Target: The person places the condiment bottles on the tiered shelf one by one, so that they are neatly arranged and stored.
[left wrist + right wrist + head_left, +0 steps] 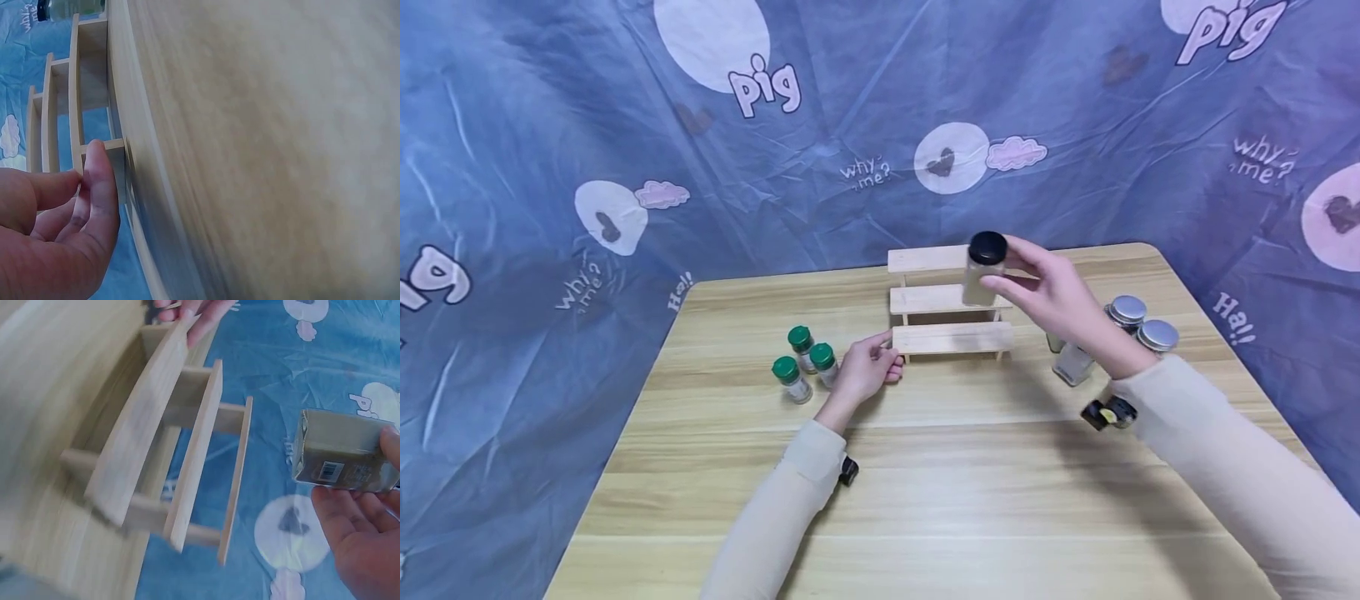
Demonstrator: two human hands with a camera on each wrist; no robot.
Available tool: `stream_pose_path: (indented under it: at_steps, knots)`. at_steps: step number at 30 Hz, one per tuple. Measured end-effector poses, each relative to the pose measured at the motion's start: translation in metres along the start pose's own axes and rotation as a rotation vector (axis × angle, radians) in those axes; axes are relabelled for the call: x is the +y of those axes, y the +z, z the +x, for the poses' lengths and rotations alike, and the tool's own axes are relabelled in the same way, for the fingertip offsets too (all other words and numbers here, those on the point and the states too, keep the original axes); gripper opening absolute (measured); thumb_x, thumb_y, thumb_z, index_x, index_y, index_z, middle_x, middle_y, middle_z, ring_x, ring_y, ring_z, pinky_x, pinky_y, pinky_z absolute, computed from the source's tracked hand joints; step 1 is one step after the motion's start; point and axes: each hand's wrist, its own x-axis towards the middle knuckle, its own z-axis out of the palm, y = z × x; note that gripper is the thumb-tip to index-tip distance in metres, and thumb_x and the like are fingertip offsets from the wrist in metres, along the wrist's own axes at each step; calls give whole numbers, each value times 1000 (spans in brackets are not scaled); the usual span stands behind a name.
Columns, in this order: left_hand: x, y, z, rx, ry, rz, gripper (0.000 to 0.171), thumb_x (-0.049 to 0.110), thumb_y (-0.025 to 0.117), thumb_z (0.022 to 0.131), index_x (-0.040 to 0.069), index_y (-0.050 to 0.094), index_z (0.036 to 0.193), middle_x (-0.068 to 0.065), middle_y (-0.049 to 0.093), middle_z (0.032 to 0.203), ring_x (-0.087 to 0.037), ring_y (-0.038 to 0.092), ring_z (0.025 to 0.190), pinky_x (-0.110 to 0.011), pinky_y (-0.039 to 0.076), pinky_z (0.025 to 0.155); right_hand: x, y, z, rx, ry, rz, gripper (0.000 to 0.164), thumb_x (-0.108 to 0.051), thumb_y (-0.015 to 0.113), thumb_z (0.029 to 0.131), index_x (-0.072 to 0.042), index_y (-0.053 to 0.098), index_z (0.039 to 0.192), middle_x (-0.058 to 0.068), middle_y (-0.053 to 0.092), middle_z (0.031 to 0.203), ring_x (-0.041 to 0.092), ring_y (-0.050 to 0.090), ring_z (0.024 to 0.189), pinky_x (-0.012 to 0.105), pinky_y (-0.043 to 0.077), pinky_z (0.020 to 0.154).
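My right hand (1052, 287) grips a square glass spice jar (977, 287) with a black lid, raised above the upper steps of a three-tier wooden rack (951, 339). In the right wrist view the jar (340, 453) shows a barcode and tan contents; it is apart from the rack, with fingers and thumb on either side. At the left end of the rack's lowest step, my left hand (865, 367) pinches the board between thumb and fingers. The left wrist view shows this pinch close up on the rack (75, 94). No jars are visible on the steps.
Several jars stand left of the rack, with green caps (786, 368). Right of it are glass jars with silver lids (1126, 310), partly hidden by my right forearm. A blue printed cloth (820, 192) hangs behind the wooden table (925, 500).
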Motion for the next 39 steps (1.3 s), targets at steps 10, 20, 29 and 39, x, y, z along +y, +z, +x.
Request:
stream_pose_path:
  at_steps: [10, 20, 29, 39]
  knots:
    - [2, 6, 0, -3, -22, -39, 47, 9, 59, 107, 10, 53, 154, -18, 78, 101, -21, 80, 81, -30, 71, 76, 22, 44, 60, -44, 33, 29, 49, -14, 75, 98, -12, 62, 146, 16, 73, 133, 27, 69, 127, 20, 59, 105]
    - [3, 16, 1, -8, -33, -65, 47, 10, 59, 107, 10, 53, 154, -16, 79, 100, -18, 79, 78, -29, 71, 74, 41, 63, 94, -46, 96, 56, 52, -14, 71, 101, -10, 56, 151, 23, 66, 141, 40, 63, 134, 49, 52, 120]
    - [5, 17, 3, 0, -26, -81, 48, 8, 60, 107, 10, 53, 154, -18, 79, 100, -19, 78, 76, -30, 71, 73, 50, 75, 104, -22, 119, 75, 56, -15, 71, 101, -10, 52, 154, 24, 64, 144, 40, 61, 137, 49, 52, 120]
    - [2, 5, 2, 17, -46, -64, 49, 9, 60, 107, 11, 52, 155, -18, 79, 102, -16, 78, 75, -28, 70, 73, 46, 86, 105, -53, 174, 82, 72, -22, 71, 102, -6, 35, 163, 24, 55, 154, 37, 53, 146, 43, 44, 128]
